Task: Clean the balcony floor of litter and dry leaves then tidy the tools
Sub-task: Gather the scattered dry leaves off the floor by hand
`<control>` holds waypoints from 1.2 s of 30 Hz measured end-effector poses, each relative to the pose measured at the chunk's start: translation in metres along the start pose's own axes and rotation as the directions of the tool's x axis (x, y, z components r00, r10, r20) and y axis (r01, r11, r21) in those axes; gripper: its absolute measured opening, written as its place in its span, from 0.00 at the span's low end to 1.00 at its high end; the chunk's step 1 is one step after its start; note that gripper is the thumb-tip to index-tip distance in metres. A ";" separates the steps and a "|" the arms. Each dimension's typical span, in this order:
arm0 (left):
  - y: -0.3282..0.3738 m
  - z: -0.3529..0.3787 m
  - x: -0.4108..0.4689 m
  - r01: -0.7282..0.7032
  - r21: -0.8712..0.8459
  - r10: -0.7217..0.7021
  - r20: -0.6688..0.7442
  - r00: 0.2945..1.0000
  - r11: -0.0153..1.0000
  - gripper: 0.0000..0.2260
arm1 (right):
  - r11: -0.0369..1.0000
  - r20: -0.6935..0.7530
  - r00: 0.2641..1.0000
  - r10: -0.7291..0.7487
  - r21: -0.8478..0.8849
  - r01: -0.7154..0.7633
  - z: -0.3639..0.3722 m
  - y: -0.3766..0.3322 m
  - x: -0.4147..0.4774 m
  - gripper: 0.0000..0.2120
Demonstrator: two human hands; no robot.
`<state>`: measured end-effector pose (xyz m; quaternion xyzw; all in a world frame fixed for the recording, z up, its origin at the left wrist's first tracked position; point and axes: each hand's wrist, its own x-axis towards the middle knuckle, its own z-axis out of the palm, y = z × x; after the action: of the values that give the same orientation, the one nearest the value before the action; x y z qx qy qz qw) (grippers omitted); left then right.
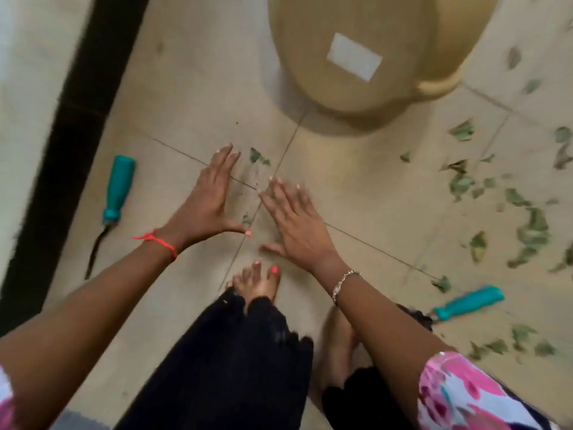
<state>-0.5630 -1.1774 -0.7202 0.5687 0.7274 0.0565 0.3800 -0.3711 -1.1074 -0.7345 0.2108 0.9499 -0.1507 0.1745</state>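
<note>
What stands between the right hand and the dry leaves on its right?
Nothing visible: only bare floor lies between the right hand and the dry leaves. The teal-handled tool lies nearer the person, aside.

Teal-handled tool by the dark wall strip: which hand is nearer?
Left. The left hand is just right of the teal-handled tool; the right hand is farther right.

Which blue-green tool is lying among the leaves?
The right tool: leaves lie around it. The left tool, by the black strip, has none nearby.
</note>
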 end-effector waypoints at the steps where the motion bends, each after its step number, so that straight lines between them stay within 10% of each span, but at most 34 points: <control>1: -0.007 0.004 0.008 -0.046 0.017 0.046 0.007 0.999 0.999 0.59 | 0.998 -0.070 0.996 0.057 0.030 -0.055 0.008 0.003 0.016 0.49; 15: -0.033 -0.020 0.099 -0.452 0.517 0.451 0.138 0.882 0.727 0.60 | 0.992 -0.316 0.945 0.087 0.118 -0.052 0.014 0.041 0.080 0.53; 25: -0.045 -0.030 0.069 -0.374 -0.051 0.376 0.039 0.926 0.926 0.56 | 0.965 -0.344 0.924 -0.166 0.137 0.224 0.010 0.038 0.083 0.39; 32: -0.068 -0.014 0.032 -0.267 -0.114 0.259 -0.081 0.962 0.957 0.45 | 0.992 -0.417 0.900 -0.127 -0.038 0.123 0.046 -0.018 0.067 0.47; 36: -0.062 -0.013 0.033 -0.202 -0.175 0.165 -0.203 0.965 0.964 0.45 | 0.985 -0.481 0.861 0.165 0.116 -0.125 0.034 -0.018 0.088 0.40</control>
<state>-0.6217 -1.1653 -0.7590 0.5861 0.6949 0.2155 0.3568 -0.4450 -1.1049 -0.7961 0.3198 0.9376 -0.1173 -0.0692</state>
